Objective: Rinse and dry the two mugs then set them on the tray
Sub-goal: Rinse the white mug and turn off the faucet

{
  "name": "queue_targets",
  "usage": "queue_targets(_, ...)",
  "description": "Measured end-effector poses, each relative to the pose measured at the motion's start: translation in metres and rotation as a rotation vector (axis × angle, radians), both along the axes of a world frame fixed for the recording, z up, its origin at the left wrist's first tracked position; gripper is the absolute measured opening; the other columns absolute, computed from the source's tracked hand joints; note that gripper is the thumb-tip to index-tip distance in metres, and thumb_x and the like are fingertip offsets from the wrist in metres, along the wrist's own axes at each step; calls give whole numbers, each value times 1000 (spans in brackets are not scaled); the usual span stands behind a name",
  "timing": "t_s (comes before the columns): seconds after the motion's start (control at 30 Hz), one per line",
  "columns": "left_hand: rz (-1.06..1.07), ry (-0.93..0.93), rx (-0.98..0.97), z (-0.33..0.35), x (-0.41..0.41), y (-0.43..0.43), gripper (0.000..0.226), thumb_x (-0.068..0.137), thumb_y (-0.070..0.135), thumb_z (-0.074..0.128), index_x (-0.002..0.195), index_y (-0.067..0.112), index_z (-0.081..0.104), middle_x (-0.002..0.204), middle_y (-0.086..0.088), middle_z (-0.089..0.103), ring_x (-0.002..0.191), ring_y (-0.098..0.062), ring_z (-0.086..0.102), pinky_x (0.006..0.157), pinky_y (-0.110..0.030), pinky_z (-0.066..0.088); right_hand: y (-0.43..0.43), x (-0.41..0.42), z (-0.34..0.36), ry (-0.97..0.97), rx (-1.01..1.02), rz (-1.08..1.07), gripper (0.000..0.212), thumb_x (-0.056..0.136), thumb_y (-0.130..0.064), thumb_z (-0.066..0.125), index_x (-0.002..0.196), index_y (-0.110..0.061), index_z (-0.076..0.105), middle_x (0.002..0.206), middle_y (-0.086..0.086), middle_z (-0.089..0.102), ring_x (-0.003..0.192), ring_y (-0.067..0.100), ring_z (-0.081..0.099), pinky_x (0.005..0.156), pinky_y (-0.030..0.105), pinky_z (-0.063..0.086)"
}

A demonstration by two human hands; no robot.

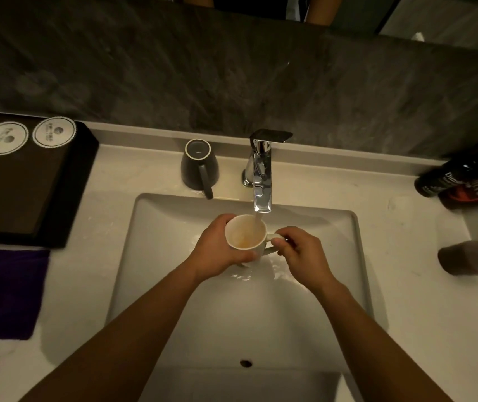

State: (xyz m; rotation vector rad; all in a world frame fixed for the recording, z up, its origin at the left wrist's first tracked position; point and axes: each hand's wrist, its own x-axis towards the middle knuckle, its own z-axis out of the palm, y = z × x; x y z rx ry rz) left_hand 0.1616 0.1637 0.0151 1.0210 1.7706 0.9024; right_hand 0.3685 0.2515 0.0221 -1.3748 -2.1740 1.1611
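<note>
A white mug (245,235) stained orange-brown inside, a dark grey mug (199,163), a black tray (25,181) with two white scalloped discs (54,136), a purple cloth (5,294) and a pale table (110,175) are seen.

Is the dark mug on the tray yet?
No, the dark mug stands upside down on the counter beside the faucet; the tray holds two coasters.
</note>
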Motion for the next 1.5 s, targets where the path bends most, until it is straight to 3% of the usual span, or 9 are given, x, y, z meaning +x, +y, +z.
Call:
queue_targets(0.17,-25,-71,-131,-3,-2,10,89,57,45,89,135,29,48,133,1,54,109,-15,58,82,-27,50,-3,-18,0,146,-140,-195,7,93,-24,75,99,-26,78,92,-12,76,75,5,62,72,15,48)
queue_targets(0.37,219,-349,-207,-13,10,8,66,51,49,84,108,25,60,104,0,67,88,-12,69,56,-23,55,-18,-21,-7,308,-221,-427,18,103,-16,62,117,-20,73,109,1,76,97,16,70,86,28,56)
queue_targets(0.57,264,-725,-178,-12,23,11,68,58,41,82,115,9,63,113,-16,70,101,-30,68,85,-47,53,-33,-24,-14,451,-646,-467,30,110,-36,45,137,-27,55,127,8,66,113,28,68,79,43,63)
queue_targets(0.73,302,-797,-179,-12,33,6,74,73,41,62,139,9,49,137,-28,56,110,-39,59,85,-48,48,-32,-41,-8,349,-447,-497,22,94,-48,44,105,-34,57,102,7,64,82,23,63,52,28,51)
queue_targets(0.93,335,-582,16,-7,38,4,70,79,41,55,148,42,40,145,-6,49,116,-26,58,70,-27,56,-28,-52,-4,175,-380,-490,31,96,-46,36,90,-26,59,92,5,65,91,35,64,78,54,56)
queue_targets(1.1,268,-361,169,-10,43,2,67,85,35,59,150,35,41,149,3,39,127,-20,51,91,-35,59,-9,-51,6,49,-614,-528,52,100,-49,29,90,-10,62,63,16,61,45,24,52,43,26,37)
queue_targets(1.2,297,-384,85,-5,42,10,58,87,51,54,143,38,46,143,1,47,120,-20,56,70,-15,56,-14,-45,5,77,-491,-483,56,101,-59,33,102,-11,63,80,17,70,49,23,63,42,29,45)
queue_targets(1.4,321,-703,-367,9,24,34,51,85,62,57,123,28,62,122,-17,65,101,-40,70,59,-43,61,-26,-35,-6,56,-10,-316,47,97,-61,42,119,-23,56,114,6,62,99,28,65,80,55,60)
queue_targets(1.5,293,-633,-438,11,20,39,51,87,61,58,122,23,63,118,-16,69,100,-39,71,70,-52,64,-22,-38,-4,38,-34,-374,51,97,-59,43,110,-13,63,109,8,63,96,28,64,73,51,61)
